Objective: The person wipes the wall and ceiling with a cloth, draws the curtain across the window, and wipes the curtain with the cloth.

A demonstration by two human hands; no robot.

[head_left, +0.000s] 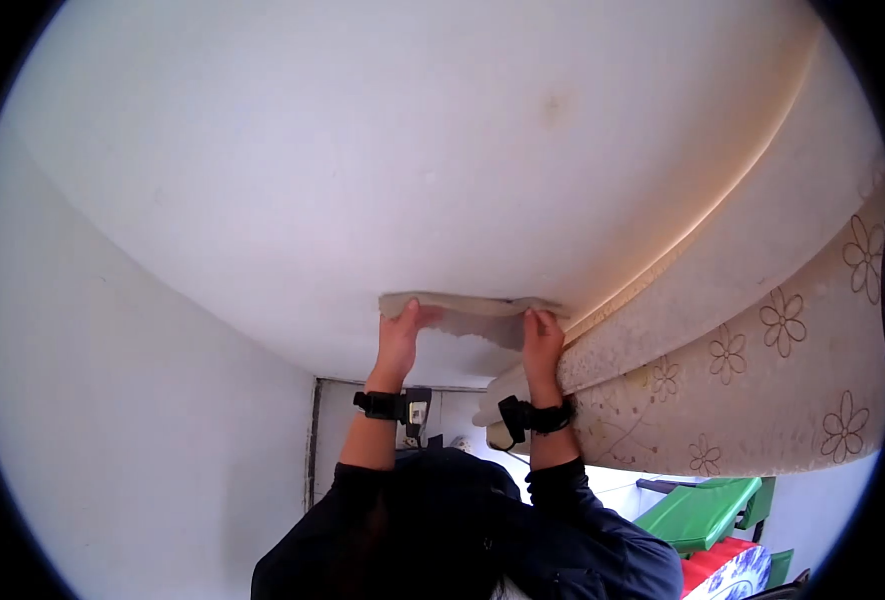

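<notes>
I have the left hand (397, 345) pinching the beige strip (463, 303) near its left end, thumb in front and the other fingers mostly hidden behind. The right hand (543, 345) pinches near the right end, fingers bent close together. The strip spans the two grips in front of the white wall (293, 180) — whether it touches, I can't tell. Holding both ends probably spreads its weight and limits sagging. The flowered curtain (683, 400) hangs just beside my right wrist — that side likely has less room.
</notes>
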